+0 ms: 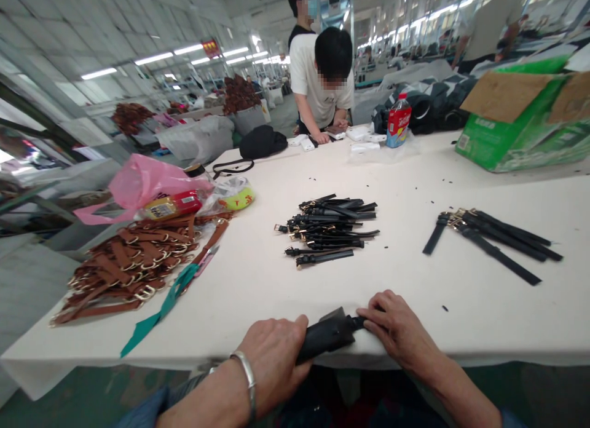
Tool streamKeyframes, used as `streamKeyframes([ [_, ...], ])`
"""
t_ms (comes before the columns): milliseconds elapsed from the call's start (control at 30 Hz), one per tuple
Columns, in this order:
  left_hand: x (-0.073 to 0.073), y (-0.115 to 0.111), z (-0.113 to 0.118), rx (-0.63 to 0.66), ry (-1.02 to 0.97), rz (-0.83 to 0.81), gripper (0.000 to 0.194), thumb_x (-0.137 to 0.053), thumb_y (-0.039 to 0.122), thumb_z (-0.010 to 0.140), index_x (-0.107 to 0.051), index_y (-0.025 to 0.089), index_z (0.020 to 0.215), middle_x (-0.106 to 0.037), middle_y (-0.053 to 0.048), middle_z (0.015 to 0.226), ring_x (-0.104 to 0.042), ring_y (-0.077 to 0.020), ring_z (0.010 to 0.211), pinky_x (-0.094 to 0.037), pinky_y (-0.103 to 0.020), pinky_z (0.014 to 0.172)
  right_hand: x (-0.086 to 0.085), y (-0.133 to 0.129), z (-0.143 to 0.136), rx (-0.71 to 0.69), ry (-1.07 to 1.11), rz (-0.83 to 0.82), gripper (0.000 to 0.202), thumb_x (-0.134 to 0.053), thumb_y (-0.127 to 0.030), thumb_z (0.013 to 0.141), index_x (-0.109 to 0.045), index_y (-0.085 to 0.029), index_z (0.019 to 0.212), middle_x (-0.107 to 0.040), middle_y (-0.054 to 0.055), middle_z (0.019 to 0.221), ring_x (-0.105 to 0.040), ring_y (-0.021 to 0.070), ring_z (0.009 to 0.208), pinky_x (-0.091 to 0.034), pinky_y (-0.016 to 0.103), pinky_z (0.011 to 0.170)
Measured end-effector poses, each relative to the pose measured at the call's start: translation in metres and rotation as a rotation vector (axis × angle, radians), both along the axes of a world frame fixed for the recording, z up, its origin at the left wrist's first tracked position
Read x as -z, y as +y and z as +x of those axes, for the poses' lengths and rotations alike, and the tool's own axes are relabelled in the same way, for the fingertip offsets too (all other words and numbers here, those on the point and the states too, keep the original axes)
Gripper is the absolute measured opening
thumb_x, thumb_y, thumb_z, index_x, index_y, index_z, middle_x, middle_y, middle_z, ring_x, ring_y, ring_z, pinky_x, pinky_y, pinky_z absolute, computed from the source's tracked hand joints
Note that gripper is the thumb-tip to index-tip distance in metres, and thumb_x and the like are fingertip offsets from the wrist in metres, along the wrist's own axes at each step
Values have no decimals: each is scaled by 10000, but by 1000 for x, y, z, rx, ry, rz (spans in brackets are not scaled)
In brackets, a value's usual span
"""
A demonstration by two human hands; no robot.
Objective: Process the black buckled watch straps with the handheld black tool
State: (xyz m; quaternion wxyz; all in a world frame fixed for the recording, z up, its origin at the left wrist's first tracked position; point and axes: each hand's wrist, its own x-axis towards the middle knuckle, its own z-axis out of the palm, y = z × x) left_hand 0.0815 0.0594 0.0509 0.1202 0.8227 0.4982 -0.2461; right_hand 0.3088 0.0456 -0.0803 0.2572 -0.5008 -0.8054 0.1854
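The left hand [275, 353] is wrapped around a black piece [326, 337] near the table [258, 280] edge; the right hand [400, 328] pinches a strap [357, 322] at its end. A slack pinch could lose the strap; a loose left grip could drop the piece.

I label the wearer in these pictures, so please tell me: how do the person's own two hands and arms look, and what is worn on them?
The left hand is bare, with a smooth, silver-coloured bangle at the wrist. The right hand is also bare, with nothing on its wrist. Blue sleeves show at the bottom edge; their pattern is unclear.
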Motion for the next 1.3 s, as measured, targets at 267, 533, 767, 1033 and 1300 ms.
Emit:
streamKeyframes([
  [267, 1, 4, -12, -60, -43, -14, 268, -427, 388, 721, -528, 212, 896, -633, -72, 842, -593, -230, 789, -453, -328, 674, -7, -2, -1, -11, 33, 10, 213, -505, -207, 809, -578, -260, 1001, -547, 42, 839, -465, 191, 820, -367, 337, 703],
  [533, 2, 16, 3, 31, -44, 83, 253, -478, 391, 665, -565, 213, 822, -637, -60, 759, -595, -245, 734, -451, -338, 637, -5, -2, 0, 16, 84, -27, 164, -500, -202, 808, -593, -238, 938, -553, 41, 814, -465, 190, 807, -373, 341, 701],
  [767, 7, 23, -12, -122, -131, 51, 305, -452, 469, 700, -566, 228, 849, -640, -44, 778, -597, -203, 726, -434, -273, 607, -9, -3, 0, 4, 77, 1, 175, -499, -210, 808, -590, -233, 956, -554, 46, 827, -464, 194, 816, -373, 347, 712],
  [1033, -8, 34, 28, 44, -85, 109, 322, -470, 466, 652, -573, 224, 838, -640, -61, 779, -595, -224, 706, -447, -311, 599, -11, -5, 1, 43, 154, -32, 134, -489, -162, 790, -585, -208, 873, -541, 37, 809, -447, 192, 817, -375, 346, 719],
  [1300, -24, 45, 42, 150, 103, -3, 356, -476, 438, 617, -611, 193, 836, -664, -103, 819, -614, -261, 747, -470, -347, 626, -12, -6, 1, 62, 180, -56, 142, -497, -149, 784, -604, -221, 843, -539, 28, 784, -447, 186, 803, -369, 331, 707],
])
